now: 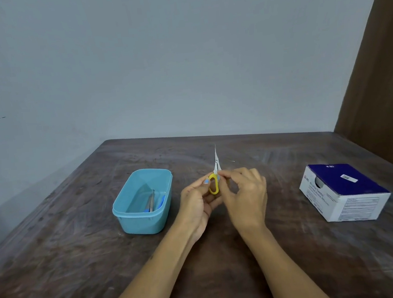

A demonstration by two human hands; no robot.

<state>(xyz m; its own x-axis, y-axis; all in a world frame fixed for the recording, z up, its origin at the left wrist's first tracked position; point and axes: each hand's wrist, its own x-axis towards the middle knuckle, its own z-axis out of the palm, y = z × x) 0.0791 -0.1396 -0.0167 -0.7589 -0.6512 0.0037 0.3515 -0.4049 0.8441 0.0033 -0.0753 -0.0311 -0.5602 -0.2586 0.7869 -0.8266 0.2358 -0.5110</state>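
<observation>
Left hand and right hand pinch yellow scissors, second handle loop hidden.

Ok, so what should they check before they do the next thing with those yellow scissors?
1. Firm hold: the left hand and the right hand both pinch the scissors at the yellow handle. Ok.
2. Blades together: they look like one thin spike. Ok.
3. Tip points away from the person. Ok.
4. Room in the blue tub: one blue-handled tool lies inside, with space beside it. Ok.
5. Blades clean: too small to see. Cannot tell.
6. White and blue box within reach, but what is inside is hidden. Cannot tell.
</observation>
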